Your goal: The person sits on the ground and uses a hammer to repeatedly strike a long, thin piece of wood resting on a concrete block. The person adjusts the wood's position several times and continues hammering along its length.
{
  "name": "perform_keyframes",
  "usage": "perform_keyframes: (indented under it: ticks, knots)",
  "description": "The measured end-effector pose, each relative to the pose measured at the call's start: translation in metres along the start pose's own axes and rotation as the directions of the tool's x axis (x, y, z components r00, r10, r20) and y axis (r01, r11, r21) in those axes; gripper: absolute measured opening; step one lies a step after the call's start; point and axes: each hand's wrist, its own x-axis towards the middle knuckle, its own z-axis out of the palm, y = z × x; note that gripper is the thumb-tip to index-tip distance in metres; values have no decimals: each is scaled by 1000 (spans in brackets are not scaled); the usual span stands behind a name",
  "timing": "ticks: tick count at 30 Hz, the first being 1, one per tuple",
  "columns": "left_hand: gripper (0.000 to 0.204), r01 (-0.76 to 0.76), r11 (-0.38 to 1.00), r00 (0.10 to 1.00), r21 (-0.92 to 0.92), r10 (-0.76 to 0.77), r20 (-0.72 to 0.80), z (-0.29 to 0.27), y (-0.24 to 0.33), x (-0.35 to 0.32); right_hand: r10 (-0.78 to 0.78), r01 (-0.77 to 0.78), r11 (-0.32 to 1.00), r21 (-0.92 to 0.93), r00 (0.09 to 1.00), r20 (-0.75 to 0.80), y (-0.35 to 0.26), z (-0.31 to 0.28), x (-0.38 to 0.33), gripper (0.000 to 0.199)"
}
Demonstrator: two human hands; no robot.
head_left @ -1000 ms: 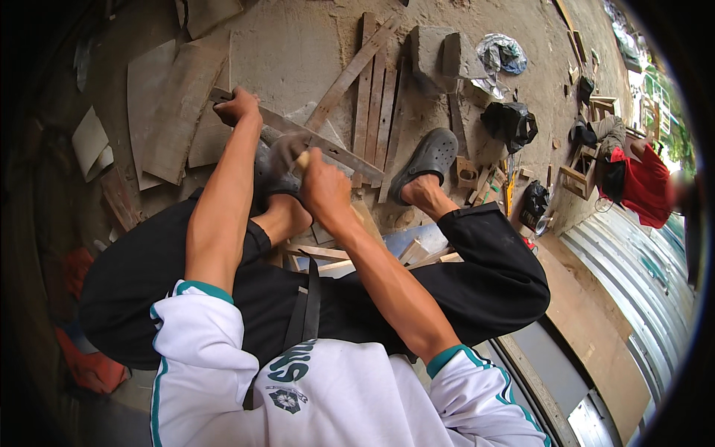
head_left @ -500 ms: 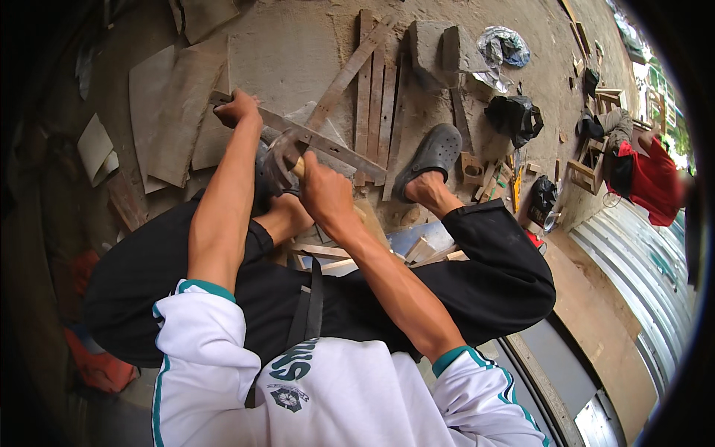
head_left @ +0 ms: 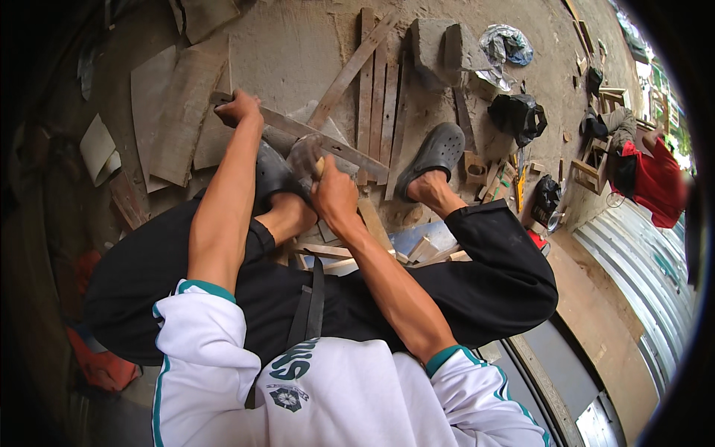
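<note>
Above the dusty floor (head_left: 279, 56), my left hand (head_left: 238, 110) clamps a brown wooden slat (head_left: 348, 153); my right hand (head_left: 336, 194), clenched round a wooden-handled hammer (head_left: 304, 156), shifts rightward, seemingly mid-stroke.

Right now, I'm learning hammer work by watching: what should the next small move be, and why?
Probably a light tap of the hammer on the strip: the right hand grips the hammer, whose blurred head appears close to the strip, while the left hand holds the strip near one end, apart from that head.
</note>
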Motion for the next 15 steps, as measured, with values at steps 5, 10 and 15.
perform_keyframes:
  ticks: [5, 10, 15]
  knots:
    - [38, 47, 999, 999, -7, -46, 19, 3, -7, 1, -51, 44, 992, 115, 997, 59, 8, -27, -13, 36]
    - [49, 31, 986, 999, -164, -29, 13, 1, -2, -2, 110, -70, 930, 361, 990, -89, 38, -19, -20, 32]
    - [47, 416, 782, 889, -465, -241, 390, -18, 11, -2, 46, -18, 908, 418, 997, -56, 34, -20, -10, 31]
